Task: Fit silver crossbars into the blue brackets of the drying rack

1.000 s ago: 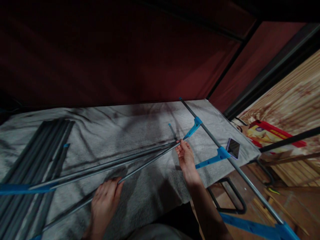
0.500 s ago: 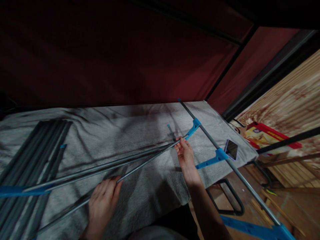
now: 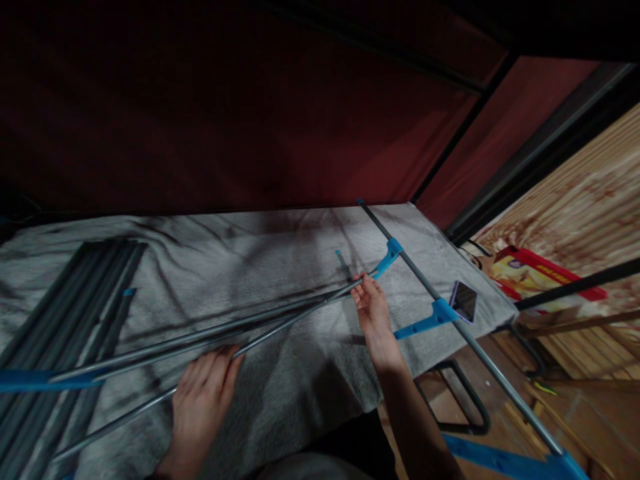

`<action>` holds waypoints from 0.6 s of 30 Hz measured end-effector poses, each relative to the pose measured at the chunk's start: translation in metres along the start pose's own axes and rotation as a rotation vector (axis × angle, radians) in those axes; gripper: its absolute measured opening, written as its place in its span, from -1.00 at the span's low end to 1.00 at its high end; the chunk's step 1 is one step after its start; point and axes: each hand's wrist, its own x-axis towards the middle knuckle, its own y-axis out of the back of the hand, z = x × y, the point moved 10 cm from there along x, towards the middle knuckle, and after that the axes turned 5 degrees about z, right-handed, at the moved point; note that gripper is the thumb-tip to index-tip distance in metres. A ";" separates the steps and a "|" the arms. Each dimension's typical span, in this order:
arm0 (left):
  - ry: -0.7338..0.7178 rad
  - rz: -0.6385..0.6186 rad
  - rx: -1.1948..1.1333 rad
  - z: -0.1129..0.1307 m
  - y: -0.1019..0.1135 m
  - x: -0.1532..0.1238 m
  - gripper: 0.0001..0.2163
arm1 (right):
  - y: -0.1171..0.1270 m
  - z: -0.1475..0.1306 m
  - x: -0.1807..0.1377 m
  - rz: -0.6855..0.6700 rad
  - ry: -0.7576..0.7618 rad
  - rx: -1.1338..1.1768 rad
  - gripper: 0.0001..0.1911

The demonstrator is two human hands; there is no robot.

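Note:
My left hand [image 3: 205,393] is closed round a thin grey metal tube [image 3: 283,327], whose near end sticks out to the lower left. At the tube's far end, my right hand [image 3: 371,308] pinches it beside a blue plastic bracket [image 3: 389,256]. The exact contact between tube end and bracket is partly hidden by the fingers. Other thin tubes [image 3: 200,333] run from that area to a blue bracket [image 3: 30,380] at the left. A longer tube [image 3: 419,275] carries the right-hand bracket and another blue bracket [image 3: 435,317] closer to me.
A bundle of dark grey tubes [image 3: 65,300] lies at the left on the grey blanket [image 3: 240,253]. A short blue-tipped tube [image 3: 341,259] is near the brackets. Right of the long tube lies a phone [image 3: 464,301]. A red box [image 3: 545,273] stands beyond the blanket.
The held tube's near end has shifted slightly left and up, with my left hand moving a little the same way. My right hand stays at the bracket.

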 end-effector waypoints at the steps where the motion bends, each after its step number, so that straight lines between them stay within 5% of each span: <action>1: -0.006 0.003 0.007 -0.001 0.001 0.002 -0.87 | 0.000 0.000 0.000 0.002 -0.001 0.002 -0.74; 10: -0.055 0.048 0.009 -0.009 0.013 0.024 -0.78 | 0.010 -0.007 0.000 0.055 0.049 -0.068 -0.68; 18: -0.039 0.066 -0.004 -0.009 0.020 0.034 -0.76 | 0.057 -0.041 -0.001 0.259 0.354 -0.270 -0.67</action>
